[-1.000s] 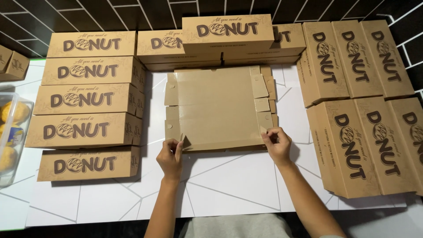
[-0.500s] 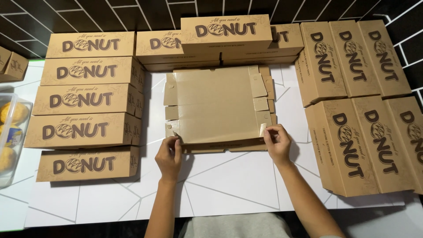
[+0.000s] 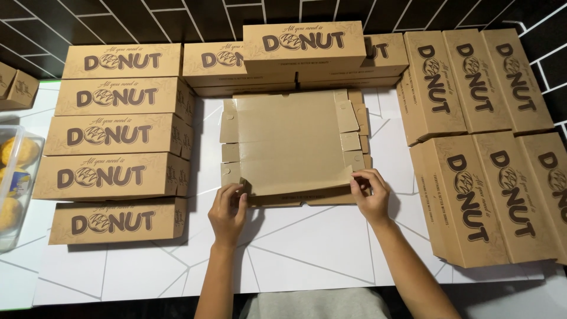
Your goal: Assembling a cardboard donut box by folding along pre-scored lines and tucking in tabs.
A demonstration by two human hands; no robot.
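Flat brown cardboard blank [image 3: 292, 142] (near edge lifted), unfolded flaps.

I take the white table [image 3: 307, 248] as my landmark. Along its left side I see five closed brown boxes [image 3: 118, 139] lying one after another, nearest to farthest. At its far edge more closed boxes [image 3: 304, 50] are stacked, one sitting on top of the others. On its right side six long boxes [image 3: 490, 147] lie in two rows of three. Off the table's left edge a clear container [image 3: 15, 183] holds yellow round pieces. Beyond the table is a dark tiled wall [image 3: 177, 18].
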